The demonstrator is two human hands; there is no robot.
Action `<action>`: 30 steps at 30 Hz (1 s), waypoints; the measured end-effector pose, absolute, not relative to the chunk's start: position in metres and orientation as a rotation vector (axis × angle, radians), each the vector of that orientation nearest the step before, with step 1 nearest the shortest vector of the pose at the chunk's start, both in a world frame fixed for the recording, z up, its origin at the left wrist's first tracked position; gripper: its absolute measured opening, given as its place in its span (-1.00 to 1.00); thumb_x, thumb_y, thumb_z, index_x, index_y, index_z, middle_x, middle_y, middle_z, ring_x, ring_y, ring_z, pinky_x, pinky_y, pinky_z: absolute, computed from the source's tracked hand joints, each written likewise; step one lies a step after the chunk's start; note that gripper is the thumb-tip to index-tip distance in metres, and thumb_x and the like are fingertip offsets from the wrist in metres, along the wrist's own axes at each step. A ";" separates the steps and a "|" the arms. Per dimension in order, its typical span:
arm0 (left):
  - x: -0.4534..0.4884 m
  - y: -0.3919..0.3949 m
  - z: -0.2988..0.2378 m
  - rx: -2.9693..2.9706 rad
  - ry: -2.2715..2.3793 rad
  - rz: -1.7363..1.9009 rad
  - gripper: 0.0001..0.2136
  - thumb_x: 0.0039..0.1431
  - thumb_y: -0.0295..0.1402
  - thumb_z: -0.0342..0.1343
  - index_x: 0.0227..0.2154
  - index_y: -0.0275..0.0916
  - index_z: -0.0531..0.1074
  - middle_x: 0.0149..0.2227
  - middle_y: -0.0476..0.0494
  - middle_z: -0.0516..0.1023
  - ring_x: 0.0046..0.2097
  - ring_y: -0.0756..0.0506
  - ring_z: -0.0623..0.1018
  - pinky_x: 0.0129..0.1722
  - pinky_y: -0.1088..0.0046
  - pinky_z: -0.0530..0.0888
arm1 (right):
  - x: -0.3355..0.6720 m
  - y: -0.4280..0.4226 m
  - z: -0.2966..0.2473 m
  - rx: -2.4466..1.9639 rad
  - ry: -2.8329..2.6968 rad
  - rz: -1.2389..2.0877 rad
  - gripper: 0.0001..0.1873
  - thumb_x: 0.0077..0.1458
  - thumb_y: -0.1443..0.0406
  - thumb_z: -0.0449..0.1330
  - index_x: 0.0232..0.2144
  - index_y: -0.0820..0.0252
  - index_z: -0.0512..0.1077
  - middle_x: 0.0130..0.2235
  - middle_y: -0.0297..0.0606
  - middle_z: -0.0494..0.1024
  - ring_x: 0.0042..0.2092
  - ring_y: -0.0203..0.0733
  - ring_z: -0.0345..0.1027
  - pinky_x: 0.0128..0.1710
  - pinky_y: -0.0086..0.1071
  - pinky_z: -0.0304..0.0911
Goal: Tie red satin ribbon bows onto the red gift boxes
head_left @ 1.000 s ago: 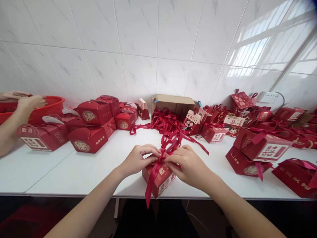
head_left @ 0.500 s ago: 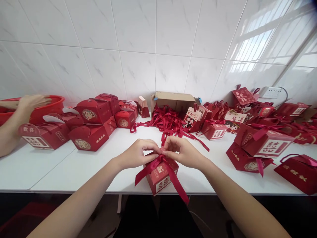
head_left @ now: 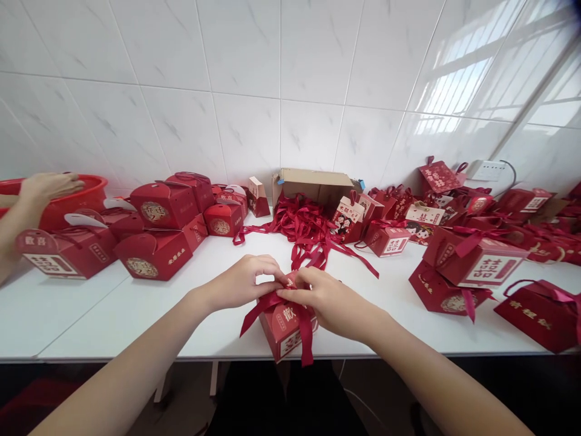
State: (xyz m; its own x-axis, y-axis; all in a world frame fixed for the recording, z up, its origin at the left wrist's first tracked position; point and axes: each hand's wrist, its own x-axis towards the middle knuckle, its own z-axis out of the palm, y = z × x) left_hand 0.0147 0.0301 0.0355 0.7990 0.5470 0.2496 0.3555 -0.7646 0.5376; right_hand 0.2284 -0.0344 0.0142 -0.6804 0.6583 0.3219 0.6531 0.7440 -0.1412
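Observation:
A small red gift box (head_left: 273, 330) with Chinese characters stands near the table's front edge, in front of me. Dark red ribbon (head_left: 306, 339) lies over its top, and two loose tails hang down its sides. My left hand (head_left: 247, 280) pinches the ribbon at the top of the box from the left. My right hand (head_left: 324, 300) comes in from the right, thumb and fingers closed on the ribbon at the same spot. The fingers partly hide where the ribbon crosses, so a knot cannot be made out.
Behind the box, a cardboard carton (head_left: 318, 177) lies on its side, spilling a heap of red ribbon (head_left: 299, 218). Red boxes are stacked at left (head_left: 154, 254) and right (head_left: 481, 260). At far left, another person's hand (head_left: 52, 184) rests at a red basin (head_left: 93, 184).
My right hand has shifted left and down over the ribbon, covering more of the box top. The right ribbon tail hangs straighter. The view has turned slightly.

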 end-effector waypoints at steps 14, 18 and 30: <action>0.015 0.028 0.039 2.636 0.763 0.523 -0.84 0.17 -0.45 0.07 -0.30 -0.18 0.55 -0.32 -0.07 0.55 -0.25 -0.05 0.51 -0.22 0.46 0.40 | 0.235 -0.024 0.004 -0.886 -2.569 0.269 -0.52 0.10 0.52 0.13 -0.02 -0.06 0.47 -0.22 -0.23 0.28 -0.19 -0.20 0.17 -0.23 -0.36 0.21; 0.010 0.029 0.039 2.623 0.784 0.522 -0.86 0.18 -0.42 0.06 -0.27 -0.17 0.51 -0.28 -0.05 0.57 -0.24 -0.05 0.51 -0.21 0.47 0.38 | 0.238 -0.021 0.001 -0.858 -2.527 0.321 -0.48 0.04 0.60 0.11 -0.07 -0.02 0.51 -0.28 -0.26 0.24 -0.24 -0.22 0.16 -0.27 -0.37 0.21; 0.021 0.020 0.039 2.542 0.805 0.241 -0.80 0.25 -0.19 -0.04 -0.27 -0.20 0.36 -0.23 -0.10 0.35 -0.14 -0.12 0.35 -0.10 0.35 0.34 | 0.236 -0.024 0.005 -0.793 -2.475 0.320 -0.55 0.06 0.58 0.11 -0.12 0.02 0.54 -0.20 -0.23 0.30 -0.19 -0.24 0.20 -0.20 -0.36 0.27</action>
State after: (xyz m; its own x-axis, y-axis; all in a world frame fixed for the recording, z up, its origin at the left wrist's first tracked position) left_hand 0.0210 0.0203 0.0392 0.8133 0.5812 0.0273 0.5005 -0.7228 0.4764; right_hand 0.2364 -0.0241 0.0048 -0.6955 0.5950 0.4029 0.4729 0.8011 -0.3668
